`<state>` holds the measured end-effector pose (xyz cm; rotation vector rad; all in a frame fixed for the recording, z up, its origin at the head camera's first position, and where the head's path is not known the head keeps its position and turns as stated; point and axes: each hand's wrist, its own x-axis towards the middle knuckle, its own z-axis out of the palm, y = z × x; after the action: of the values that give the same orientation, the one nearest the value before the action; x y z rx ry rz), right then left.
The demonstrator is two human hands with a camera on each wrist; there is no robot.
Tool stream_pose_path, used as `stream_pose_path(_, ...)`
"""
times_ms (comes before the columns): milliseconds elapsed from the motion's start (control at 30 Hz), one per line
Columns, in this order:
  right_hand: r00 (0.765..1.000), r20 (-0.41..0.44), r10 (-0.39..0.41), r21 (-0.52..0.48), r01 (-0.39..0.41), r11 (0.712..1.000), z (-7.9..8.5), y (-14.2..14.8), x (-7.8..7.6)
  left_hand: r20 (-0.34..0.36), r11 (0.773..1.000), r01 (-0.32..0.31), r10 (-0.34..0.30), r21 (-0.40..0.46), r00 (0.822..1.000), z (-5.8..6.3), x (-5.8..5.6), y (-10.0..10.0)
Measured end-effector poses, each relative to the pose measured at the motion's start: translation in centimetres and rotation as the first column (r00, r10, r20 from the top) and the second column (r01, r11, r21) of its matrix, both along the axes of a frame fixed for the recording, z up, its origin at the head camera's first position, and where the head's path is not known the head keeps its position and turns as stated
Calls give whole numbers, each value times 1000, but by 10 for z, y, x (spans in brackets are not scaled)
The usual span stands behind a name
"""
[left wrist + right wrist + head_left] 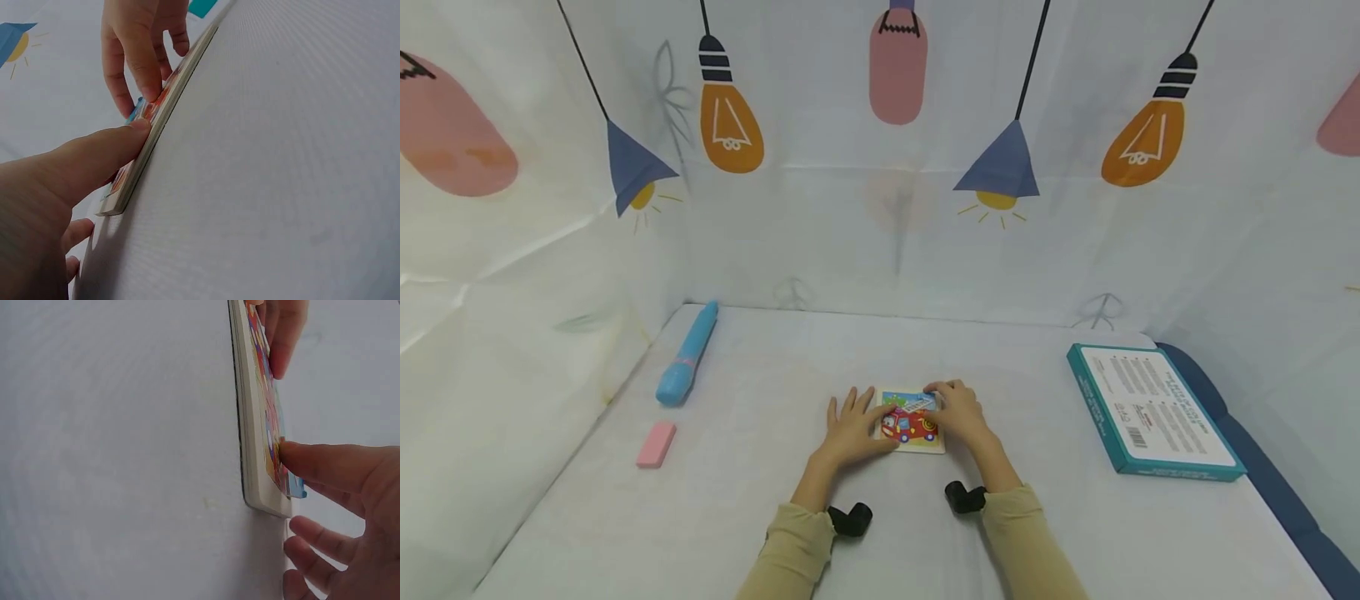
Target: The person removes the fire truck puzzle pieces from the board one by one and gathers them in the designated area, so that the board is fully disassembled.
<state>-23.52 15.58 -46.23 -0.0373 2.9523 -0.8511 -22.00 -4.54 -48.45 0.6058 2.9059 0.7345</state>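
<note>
My right hand [961, 412] pinches puzzle piece [295, 485] — probably light, stiff, slick; best taken by edges. My left hand [850, 433] — fingers spread — touches fire-truck puzzle [912, 426].

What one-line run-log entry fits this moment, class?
left hand: touches puzzle | right hand: pinches piece | box: right | pink block: left

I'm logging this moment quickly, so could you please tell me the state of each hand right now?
Left hand: open, touching the picture puzzle.
Right hand: closed, seemingly pinching a raised puzzle piece.
</note>
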Motion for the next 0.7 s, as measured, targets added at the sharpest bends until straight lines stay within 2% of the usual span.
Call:
stream_pose_path(300,999,-20,-39,-163,36,986,-3,1,-3,-1,1000,2,-2,-6,1000,-1,0,1)
stream_pose_path(500,999,34,-41,-278,49,959,-4,2,-5,-8,1000,1,-1,17,1000,-1,0,-1)
stream_pose_path(700,996,32,-86,-379,92,921,-3,10,-4,-11,1000,4,-4,15,1000,-4,-1,-2)
